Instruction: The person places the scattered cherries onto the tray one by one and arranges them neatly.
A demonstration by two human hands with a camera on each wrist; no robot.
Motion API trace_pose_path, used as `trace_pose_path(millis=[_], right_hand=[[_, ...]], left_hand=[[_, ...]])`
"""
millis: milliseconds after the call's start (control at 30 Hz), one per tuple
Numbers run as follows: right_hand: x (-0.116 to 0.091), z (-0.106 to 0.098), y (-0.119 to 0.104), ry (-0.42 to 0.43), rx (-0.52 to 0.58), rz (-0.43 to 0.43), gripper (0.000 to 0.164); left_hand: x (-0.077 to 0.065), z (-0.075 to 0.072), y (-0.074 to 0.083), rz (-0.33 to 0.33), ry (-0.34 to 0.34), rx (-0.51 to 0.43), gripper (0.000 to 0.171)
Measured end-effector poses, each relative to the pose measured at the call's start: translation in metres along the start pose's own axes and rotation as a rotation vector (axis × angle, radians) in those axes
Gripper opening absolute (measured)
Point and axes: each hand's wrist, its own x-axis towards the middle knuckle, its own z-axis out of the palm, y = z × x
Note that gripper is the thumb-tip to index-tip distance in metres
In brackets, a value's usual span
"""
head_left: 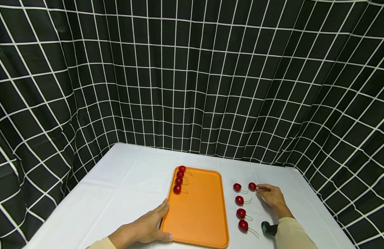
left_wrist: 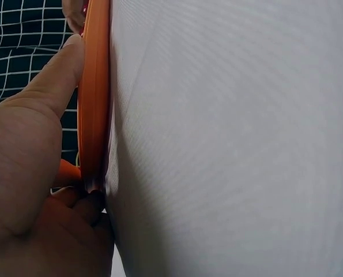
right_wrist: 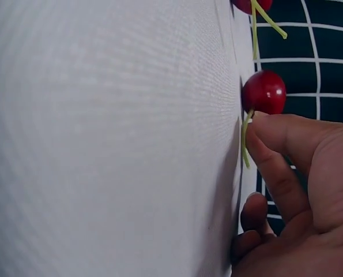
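My left hand [head_left: 148, 224] holds the near left corner of an orange tray [head_left: 198, 214], the fingers along its left side and the thumb at its near edge. In the left wrist view, the thumb lies against the tray's rim [left_wrist: 94, 86]. Off the tray's right side, my right hand [head_left: 272, 197] pinches a red cherry [head_left: 252, 186] at its stem end, with thumb and forefinger close together. The green stem [right_wrist: 245, 144] shows beside those fingertips in the right wrist view. Several other cherries [head_left: 241, 213] with stems lie in a column between tray and right hand.
Along the tray's far left edge sits a row of several cherries [head_left: 179, 181], stems pointing right. A white cloth [head_left: 117, 183] covers the table, and a black gridded curtain [head_left: 185, 86] surrounds its back and sides. A black wrist device [head_left: 268, 228] is by the right sleeve.
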Motion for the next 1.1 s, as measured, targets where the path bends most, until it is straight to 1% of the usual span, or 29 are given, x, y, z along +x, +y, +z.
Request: trace_pose_path(millis=[233,367,533,767,900,1000,1100], right_hand=[[-0.0030,-0.0030,0.0001,0.019,-0.008,0.007,0.030],[-0.0031,-0.0055,-0.0006,0.013,-0.017,0.014,0.029],[-0.0042,-0.0062,-0.0013,-0.004,-0.074,0.007,0.023],[-0.0029,-0.0036,-0.0038,-0.048,-0.147,0.020,0.017],[-0.0021,-0.0040,-0.0052,-0.020,-0.183,-0.003,0.011],[-0.0022,-0.0044,-0.0049,0.003,-0.184,0.002,0.010],[-0.0027,-0.0037,-0.0048,-0.005,-0.178,0.006,0.012]], left_hand=[[-0.0003,-0.0002,0.0015,0.009,-0.003,-0.002,0.113],[0.0004,-0.0002,0.0013,0.016,-0.003,-0.004,0.113],[0.0004,-0.0003,0.0009,0.020,0.000,0.001,0.113],[-0.0008,0.0002,0.0012,0.009,0.002,0.005,0.114],[-0.0008,-0.0006,0.0016,0.011,0.006,-0.002,0.114],[0.0000,-0.0003,0.0012,0.017,0.007,0.008,0.113],[0.0006,0.0006,0.0005,0.018,0.009,0.025,0.113]])
